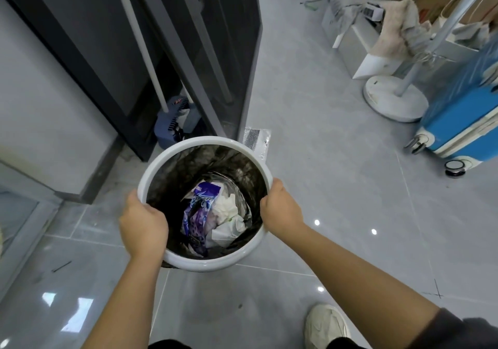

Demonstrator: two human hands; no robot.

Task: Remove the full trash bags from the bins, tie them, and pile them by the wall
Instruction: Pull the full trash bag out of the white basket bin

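Observation:
A round white bin [204, 141] stands on the grey tiled floor in the middle of the head view. A black trash bag [172, 181] lines its inside. At the bottom lie a purple wrapper [198, 214] and crumpled white tissues [226, 208]. My left hand [142, 224] grips the white rim ring on the left side, fingers curled over it. My right hand [280, 208] grips the same rim on the right side. The bag's outer edge is hidden under the rim.
A dark glass door frame [188, 52] rises just behind the bin, with a blue broom and dustpan [175, 122] at its foot. A white fan base [393, 100] and a blue suitcase [463, 127] stand at the right. My shoe [326, 324] is at the bottom.

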